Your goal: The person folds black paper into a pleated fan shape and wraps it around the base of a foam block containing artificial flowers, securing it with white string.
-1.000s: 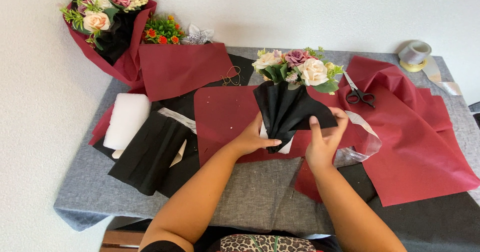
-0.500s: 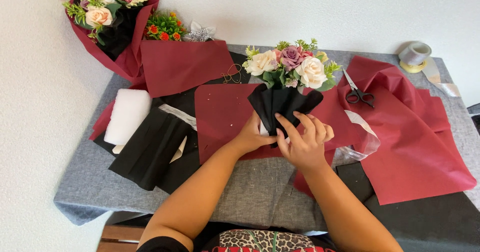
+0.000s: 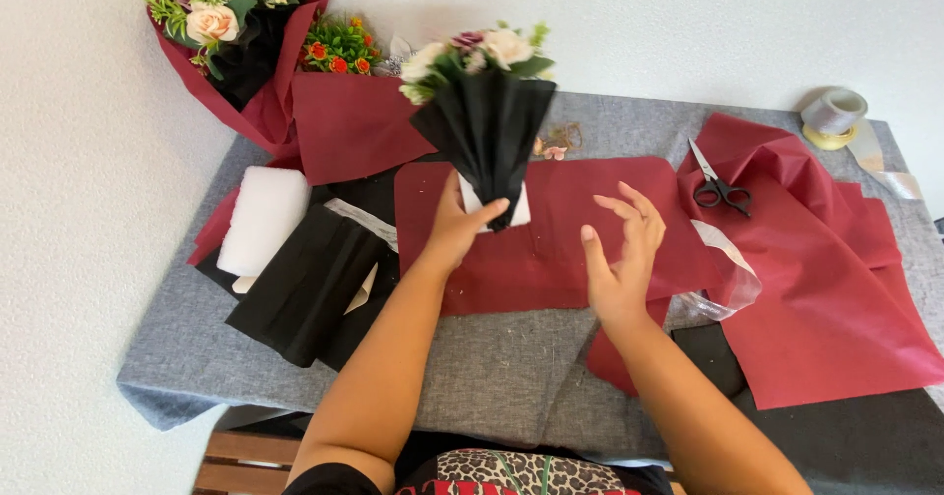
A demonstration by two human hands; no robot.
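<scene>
Up came the black-wrapped bouquet (image 3: 484,131) off the dark red sheet (image 3: 560,234), and the right hand (image 3: 619,259) let go, fingers spread. Grey table (image 3: 511,377) stood against a white wall (image 3: 79,239). Bouquet upright above that sheet, flowers topmost, left hand (image 3: 460,228) gripping its narrow base.

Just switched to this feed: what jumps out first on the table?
The left hand holds up a small bouquet wrapped in black paper at mid-table, while the right hand hovers open beside it, over a dark red wrapping sheet. A finished red-wrapped bouquet leans at the far left corner, and scissors lie on the red paper at right.
</scene>
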